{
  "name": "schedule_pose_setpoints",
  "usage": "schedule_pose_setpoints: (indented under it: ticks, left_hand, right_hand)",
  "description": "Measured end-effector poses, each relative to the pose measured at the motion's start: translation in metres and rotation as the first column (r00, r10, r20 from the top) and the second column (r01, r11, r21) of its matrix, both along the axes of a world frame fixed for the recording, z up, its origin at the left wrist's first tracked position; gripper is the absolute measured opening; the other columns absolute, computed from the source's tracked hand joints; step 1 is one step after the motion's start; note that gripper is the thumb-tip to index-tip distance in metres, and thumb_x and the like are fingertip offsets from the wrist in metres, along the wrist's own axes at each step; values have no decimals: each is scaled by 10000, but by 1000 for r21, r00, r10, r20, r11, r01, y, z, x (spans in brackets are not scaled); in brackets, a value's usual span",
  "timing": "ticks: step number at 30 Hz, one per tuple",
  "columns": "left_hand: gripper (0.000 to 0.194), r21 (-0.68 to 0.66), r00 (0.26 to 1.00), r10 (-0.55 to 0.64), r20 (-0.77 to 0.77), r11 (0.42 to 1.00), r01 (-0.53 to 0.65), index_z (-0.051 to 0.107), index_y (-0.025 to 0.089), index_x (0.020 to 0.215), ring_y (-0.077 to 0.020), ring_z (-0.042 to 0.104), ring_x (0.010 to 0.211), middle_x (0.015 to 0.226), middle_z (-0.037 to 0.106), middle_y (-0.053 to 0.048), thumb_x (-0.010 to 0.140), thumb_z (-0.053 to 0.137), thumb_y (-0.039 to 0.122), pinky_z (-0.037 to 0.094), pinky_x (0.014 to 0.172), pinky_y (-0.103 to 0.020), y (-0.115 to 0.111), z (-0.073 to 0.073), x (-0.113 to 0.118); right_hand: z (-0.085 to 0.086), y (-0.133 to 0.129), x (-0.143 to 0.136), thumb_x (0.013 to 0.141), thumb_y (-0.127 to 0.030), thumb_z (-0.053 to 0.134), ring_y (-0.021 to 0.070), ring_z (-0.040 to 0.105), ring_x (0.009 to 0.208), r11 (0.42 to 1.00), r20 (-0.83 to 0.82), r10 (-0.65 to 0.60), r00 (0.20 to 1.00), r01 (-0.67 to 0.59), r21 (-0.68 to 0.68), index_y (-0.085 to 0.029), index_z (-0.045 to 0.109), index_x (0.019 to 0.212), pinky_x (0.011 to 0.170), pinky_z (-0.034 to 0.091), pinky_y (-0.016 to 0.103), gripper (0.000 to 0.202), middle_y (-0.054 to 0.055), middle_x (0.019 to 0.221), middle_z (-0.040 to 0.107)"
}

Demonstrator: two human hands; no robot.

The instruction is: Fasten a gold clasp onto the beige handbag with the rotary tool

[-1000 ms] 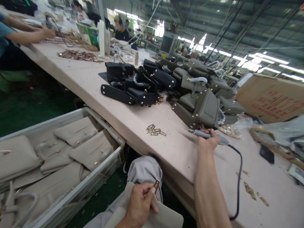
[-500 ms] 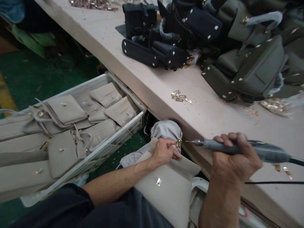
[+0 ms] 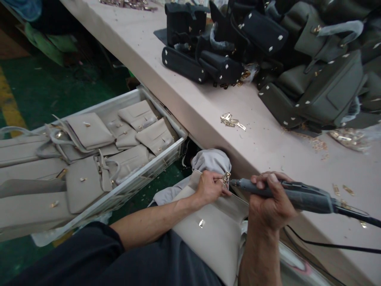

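A small gold metal fitting [image 3: 226, 177] sits at the top edge of a beige bag [image 3: 214, 234] that lies across the person's lap, just below the near edge of the table [image 3: 178, 99]. The left hand [image 3: 210, 188] pinches the fitting between thumb and fingertips, the other fingers curled on the bag's upper rim. The fitting lies directly to the left of the right hand [image 3: 269, 202], a short way off, with the tip of a grey powered hand tool [image 3: 285, 194] nearly touching it; whether the tip makes contact cannot be told. The tool's long axis runs roughly level, from the fitting out to the right, where its black cord [image 3: 330, 246] trails off and loops back under the forearm. The right hand is wrapped tight around the tool's barrel, fingers over the top and thumb beneath. The left hand is the one on the fitting; the right reaches it only through the tool.

Beyond the hands, on the table, a few loose gold fittings [image 3: 232, 121] lie in a small cluster, with scattered metal bits nearby. Farther up from the hands are piled black bags [image 3: 208, 47] and, to the right of those, grey-green bags [image 3: 321, 87]. To the left of the left hand, on the green floor, a pale bin [image 3: 154, 167] holds more beige bags [image 3: 89, 167].
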State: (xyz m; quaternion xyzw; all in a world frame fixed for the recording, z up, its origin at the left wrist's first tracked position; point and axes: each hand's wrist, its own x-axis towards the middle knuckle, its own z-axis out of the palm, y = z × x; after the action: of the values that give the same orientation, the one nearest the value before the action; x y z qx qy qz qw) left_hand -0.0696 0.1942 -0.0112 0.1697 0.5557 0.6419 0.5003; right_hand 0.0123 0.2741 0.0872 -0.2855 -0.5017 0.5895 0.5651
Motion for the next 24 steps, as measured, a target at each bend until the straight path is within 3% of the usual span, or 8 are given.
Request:
schedule_pose_setpoints:
  ticks: [10,16,21,24]
  left_hand:
    - [266,7,1000,1,-30,1000,-1,734,132,755,-275,792,661,635,739,-81,820,477,153,577,522,-245,0,0,1]
    - [230,27,999,3,-42,1000,-2,704,151,715,-255,789,656,681,749,-68,826,503,163,544,480,-218,-1,-4,3]
    - [218,59,997,4,-72,998,0,699,160,691,-256,782,650,647,739,-68,814,518,156,570,512,-240,-4,-7,5]
    - [253,71,996,27,-81,997,-21,740,146,752,-268,786,654,658,747,-70,822,497,144,574,500,-253,-5,-8,7]
  right_hand:
    - [-5,-9,-7,793,-176,803,123,490,557,995,27,43,999,-46,89,-151,673,835,612,462,294,138,-1,726,548]
    - [-13,-2,-8,843,-171,838,139,539,542,958,171,187,967,-218,185,-166,699,905,592,482,299,152,-2,739,603]
    - [-14,11,-8,828,-247,881,138,541,553,910,312,336,889,-391,134,-166,696,851,560,475,278,203,-3,721,603]
    - [-12,16,-11,812,-265,888,140,535,547,897,328,378,866,-430,102,-162,699,830,522,454,265,216,4,713,603]
